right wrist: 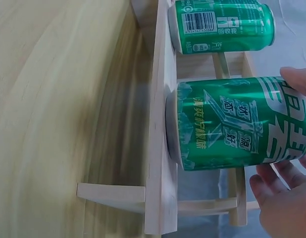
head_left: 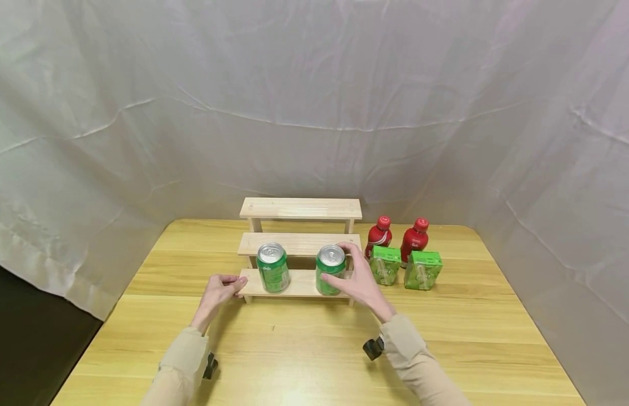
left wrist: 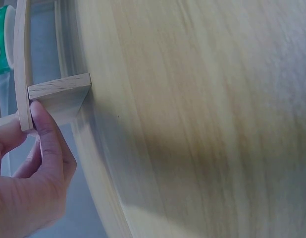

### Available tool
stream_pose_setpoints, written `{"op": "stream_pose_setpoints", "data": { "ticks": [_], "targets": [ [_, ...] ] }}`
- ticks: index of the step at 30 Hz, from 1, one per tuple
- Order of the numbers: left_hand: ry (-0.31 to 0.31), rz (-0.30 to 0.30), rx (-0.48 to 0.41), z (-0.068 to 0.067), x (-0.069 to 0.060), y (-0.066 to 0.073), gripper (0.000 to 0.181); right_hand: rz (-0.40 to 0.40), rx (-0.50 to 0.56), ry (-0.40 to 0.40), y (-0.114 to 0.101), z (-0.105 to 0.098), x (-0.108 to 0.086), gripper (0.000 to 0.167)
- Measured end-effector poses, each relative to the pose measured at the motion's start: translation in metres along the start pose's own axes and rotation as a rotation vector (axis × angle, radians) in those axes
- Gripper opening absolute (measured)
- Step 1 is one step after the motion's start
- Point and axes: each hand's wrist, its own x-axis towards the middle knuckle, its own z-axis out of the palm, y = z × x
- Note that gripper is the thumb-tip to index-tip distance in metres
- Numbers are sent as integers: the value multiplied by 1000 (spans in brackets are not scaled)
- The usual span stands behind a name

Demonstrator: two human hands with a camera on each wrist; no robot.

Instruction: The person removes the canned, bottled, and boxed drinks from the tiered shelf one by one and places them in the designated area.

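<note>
A three-tier wooden shelf (head_left: 300,208) stands on the table, with two green soda cans on its lowest step. My left hand (head_left: 220,293) pinches the left end of that step (left wrist: 22,74) between thumb and fingers. Around the right-hand can (head_left: 330,270) curls my right hand (head_left: 362,279), its thumb on the near side and fingers on the far side. In the right wrist view this can (right wrist: 232,124) stands with its base at the step's surface. The left-hand can (head_left: 273,268) stands upright, untouched by either hand.
To the right of the shelf stand two red bottles, one on the left (head_left: 379,234) and one on the right (head_left: 414,239). Two green drink cartons, left (head_left: 385,265) and right (head_left: 422,270), stand in front of them. Pale curtains (head_left: 314,113) hang around the wooden table (head_left: 294,361).
</note>
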Motion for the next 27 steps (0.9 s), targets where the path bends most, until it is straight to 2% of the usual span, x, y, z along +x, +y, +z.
{"op": "stream_pose_setpoints", "data": {
  "ticks": [27],
  "targets": [
    [0, 5, -18, 1, -4, 3, 40, -26, 104, 41, 2, 1, -1, 65]
  ]
}}
